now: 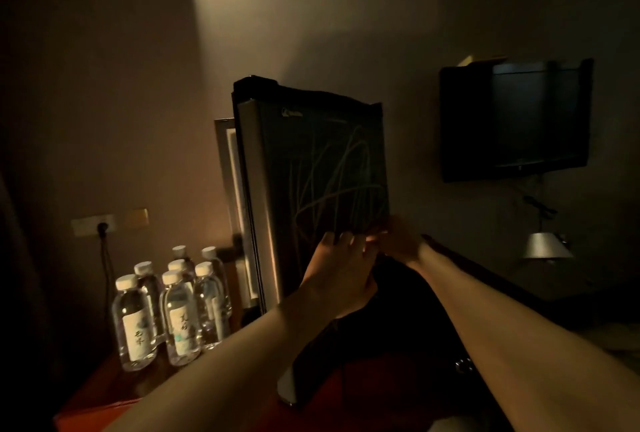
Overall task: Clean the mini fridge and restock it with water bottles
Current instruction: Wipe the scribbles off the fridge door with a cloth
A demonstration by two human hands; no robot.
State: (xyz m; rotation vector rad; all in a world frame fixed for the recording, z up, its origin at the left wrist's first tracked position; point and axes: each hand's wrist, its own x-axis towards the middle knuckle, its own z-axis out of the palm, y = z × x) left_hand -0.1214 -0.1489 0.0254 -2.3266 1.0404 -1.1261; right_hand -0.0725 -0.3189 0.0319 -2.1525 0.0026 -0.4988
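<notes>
Your left hand [341, 270] and right hand [398, 241] both grip fridge door [311, 182] at bottom corner, door ajar. Water bottles [173, 303] clustered at tabletop's left edge, none loaded. Restocking left; cleaning status unclear.

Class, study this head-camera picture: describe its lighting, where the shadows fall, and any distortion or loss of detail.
Head view: dim, warm light comes down the wall from above the fridge; the television and right side sit in deep shadow; the water bottles catch small highlights; both hands, the left hand and right hand, look soft and dark; the wide lens bends the edges.
</notes>
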